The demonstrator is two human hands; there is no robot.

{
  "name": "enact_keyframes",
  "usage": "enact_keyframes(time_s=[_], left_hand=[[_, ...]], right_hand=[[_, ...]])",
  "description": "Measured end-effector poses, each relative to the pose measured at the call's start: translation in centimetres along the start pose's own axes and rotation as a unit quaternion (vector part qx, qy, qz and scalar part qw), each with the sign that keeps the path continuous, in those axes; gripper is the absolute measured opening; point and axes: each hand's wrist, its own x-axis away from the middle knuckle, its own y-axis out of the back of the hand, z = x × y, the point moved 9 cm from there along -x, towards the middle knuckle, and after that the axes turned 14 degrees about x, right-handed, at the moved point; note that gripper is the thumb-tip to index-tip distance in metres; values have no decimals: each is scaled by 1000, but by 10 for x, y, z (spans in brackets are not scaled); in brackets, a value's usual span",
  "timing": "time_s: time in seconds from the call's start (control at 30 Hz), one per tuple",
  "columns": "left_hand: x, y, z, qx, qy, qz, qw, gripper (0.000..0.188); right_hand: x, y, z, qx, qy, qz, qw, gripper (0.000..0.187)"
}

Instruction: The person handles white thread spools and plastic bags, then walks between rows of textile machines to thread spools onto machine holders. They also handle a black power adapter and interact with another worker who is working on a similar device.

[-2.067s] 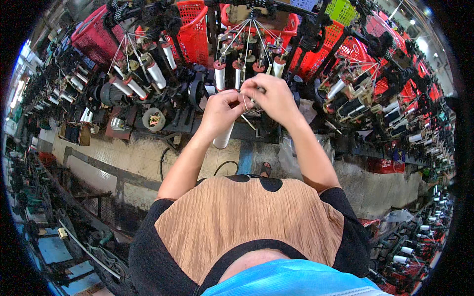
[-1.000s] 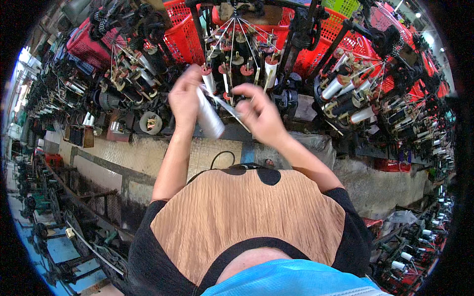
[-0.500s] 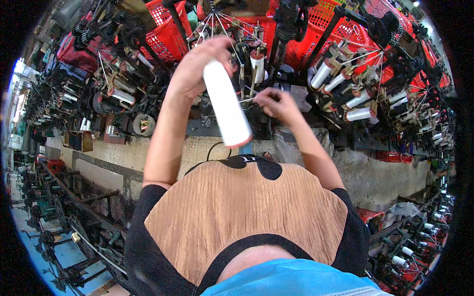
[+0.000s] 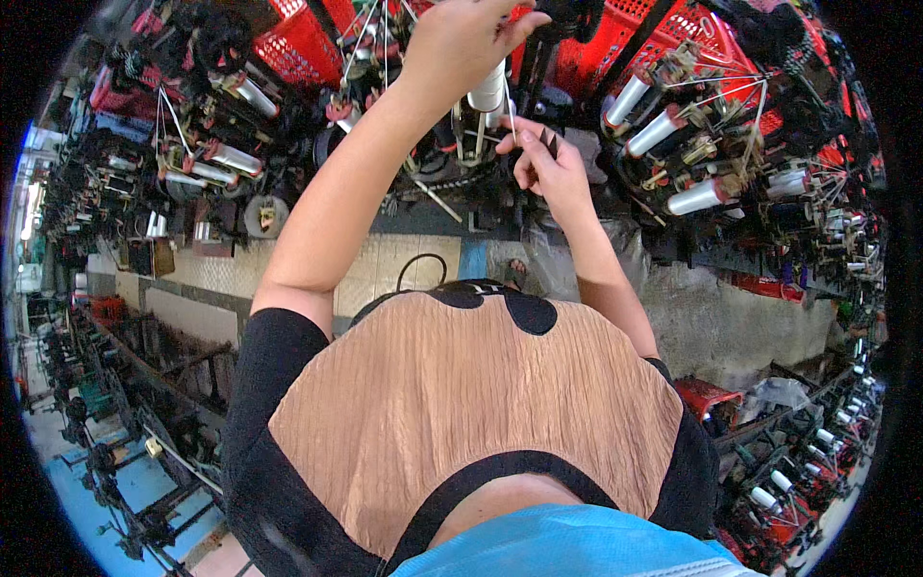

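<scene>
My left hand (image 4: 466, 48) is raised over the braiding machine at the top, its thumb and fingers apart. Just below it, a white thread spool (image 4: 487, 91) stands among the machine's carriers, its upper end hidden behind the hand. A white thread (image 4: 511, 111) runs down beside the spool to my right hand (image 4: 550, 175), whose bent fingers pinch it. Something dark and pointed (image 4: 548, 141) shows between those right fingers; whether it is a held tool or a gap, I cannot make out.
More spools on carriers stand right (image 4: 657, 131) and left (image 4: 234, 158). Red plastic baskets (image 4: 300, 48) are behind the machines. A clear plastic bag (image 4: 611, 255) hangs near my right forearm. A round container (image 4: 266, 216) sits at left. Another machine row (image 4: 788, 505) stands at lower right.
The spool that my left hand held tilted in front of me now stands in the machine. My left hand has moved up and right; my right hand has shifted slightly up, its fingers spreading somewhat.
</scene>
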Motion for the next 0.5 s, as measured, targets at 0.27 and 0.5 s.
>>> enact_keyframes(time_s=[0.27,0.5], left_hand=[[101,-63,30,-76,142,50,986,40],[131,-71,62,176,272,89,942,34]], right_hand=[[24,18,-86,72,37,-153,985,33],[26,-71,-322,619,-60,109,775,29]])
